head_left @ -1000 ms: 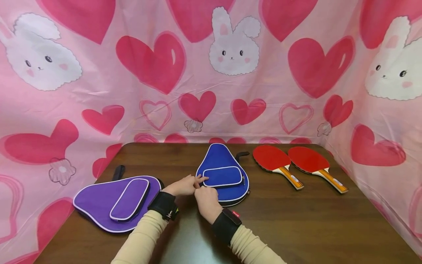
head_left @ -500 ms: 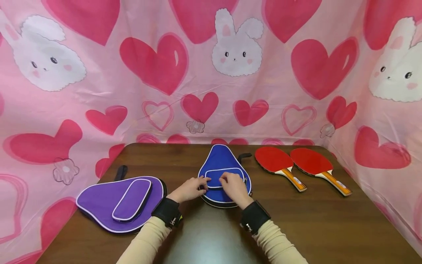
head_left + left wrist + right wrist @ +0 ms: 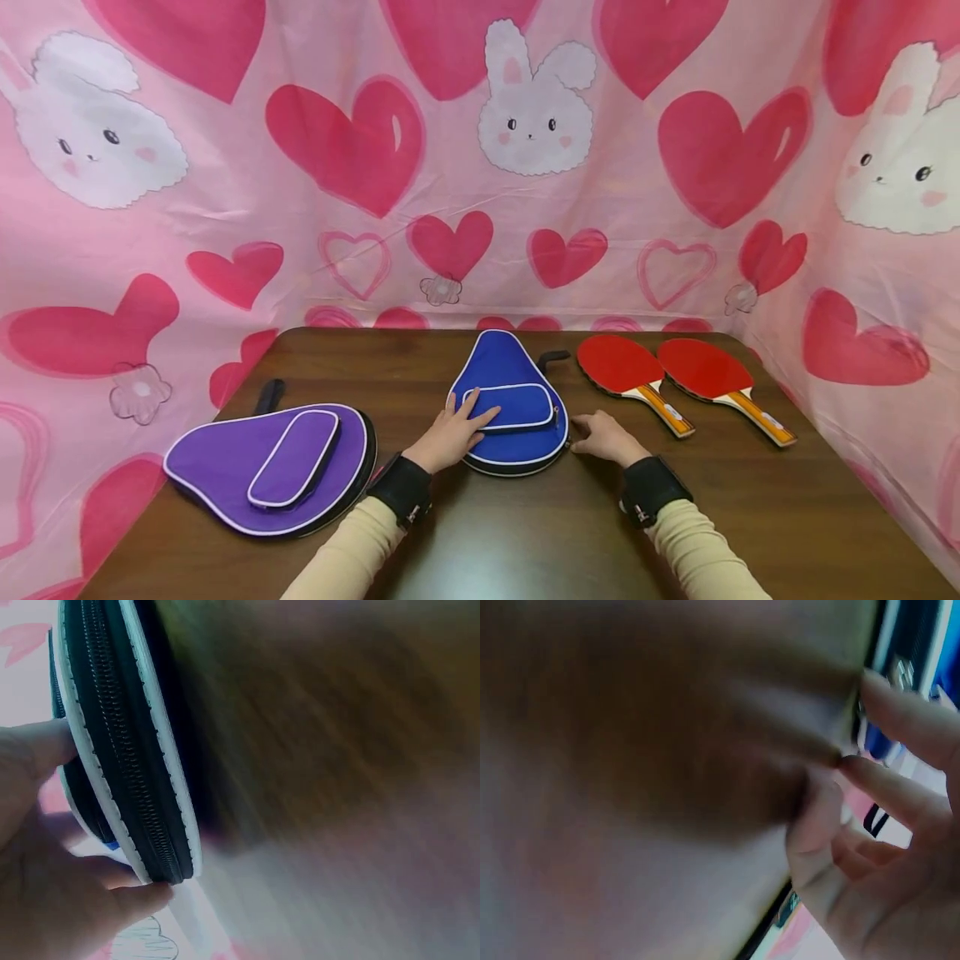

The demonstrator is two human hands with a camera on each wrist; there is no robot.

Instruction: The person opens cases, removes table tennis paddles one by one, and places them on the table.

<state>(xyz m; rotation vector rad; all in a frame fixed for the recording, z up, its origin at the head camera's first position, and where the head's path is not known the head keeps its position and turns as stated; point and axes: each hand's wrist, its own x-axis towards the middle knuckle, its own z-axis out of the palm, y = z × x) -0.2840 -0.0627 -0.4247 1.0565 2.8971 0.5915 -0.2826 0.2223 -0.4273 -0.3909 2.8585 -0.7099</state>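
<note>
the blue case (image 3: 513, 406) lies flat near the far edge of the table (image 3: 510, 533), narrow end at twelve o'clock. my left hand (image 3: 453, 435) spreads across it from eight o'clock, fingers relaxed and clasping nothing, probably to steady it. my right hand (image 3: 606, 437) is at its rim toward four, fingers loosely bent, tips apart, gripping nothing that i can see. the purple case (image 3: 285, 467) sits toward nine; toward two lie a red bat (image 3: 628, 375) and a second bat (image 3: 712, 375), handles aimed near five, presumably for easy pickup.
</note>
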